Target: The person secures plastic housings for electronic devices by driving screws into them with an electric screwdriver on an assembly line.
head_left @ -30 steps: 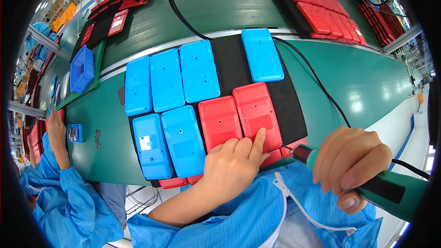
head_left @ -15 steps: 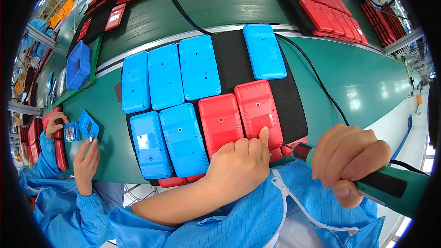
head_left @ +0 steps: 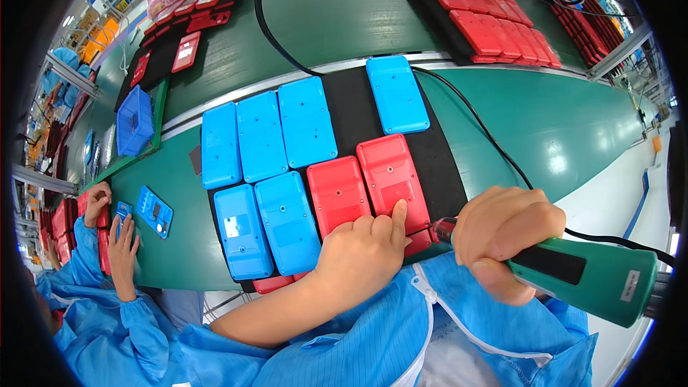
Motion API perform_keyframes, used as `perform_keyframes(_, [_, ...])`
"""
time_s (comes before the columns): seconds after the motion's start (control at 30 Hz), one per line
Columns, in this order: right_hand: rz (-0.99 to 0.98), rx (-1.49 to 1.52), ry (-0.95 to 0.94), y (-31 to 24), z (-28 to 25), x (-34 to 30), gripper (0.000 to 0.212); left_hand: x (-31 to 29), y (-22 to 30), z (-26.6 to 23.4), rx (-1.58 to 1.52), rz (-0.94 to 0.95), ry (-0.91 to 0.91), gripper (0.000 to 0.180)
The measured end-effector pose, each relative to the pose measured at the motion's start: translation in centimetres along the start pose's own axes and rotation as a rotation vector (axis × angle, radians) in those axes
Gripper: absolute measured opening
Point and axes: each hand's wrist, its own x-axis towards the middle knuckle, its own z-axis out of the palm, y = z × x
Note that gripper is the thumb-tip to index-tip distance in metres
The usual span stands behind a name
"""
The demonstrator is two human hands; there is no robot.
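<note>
At lower right, your right hand (head_left: 505,240) grips a green-and-black power screwdriver (head_left: 602,279); your left hand (head_left: 364,249), curled, grip unclear, touches a red rectangular plastic casing (head_left: 391,170).

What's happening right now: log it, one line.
left hand: touching red case | right hand: gripping green screwdriver | red nose: near case's lower right corner | black mat: six blue cases
</note>
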Motion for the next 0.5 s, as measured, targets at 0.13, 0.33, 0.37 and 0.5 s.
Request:
perform_keyframes(0.13, [0.026,0.038,0.012,0.2,-0.6,-0.3,0.021,0.4,-1.2,-0.6,-0.547,-0.204,0.05,0.035])
perform_keyframes(0.33, [0.023,0.324,0.39,-2.4,-1.3,-0.8,0.023,-0.2,-3.6,-2.4,-2.182,-0.734,0.102,0.031])
perform_keyframes(0.37, [0.042,0.343,0.478,-2.7,-1.4,-0.6,0.024,0.1,-3.4,-2.7,-2.203,-0.798,0.105,0.032])
perform_keyframes(0.5, [0.045,0.334,0.48,-2.8,-1.9,-0.4,0.025,0.8,-2.9,-2.5,-2.437,-0.844,0.169,0.031])
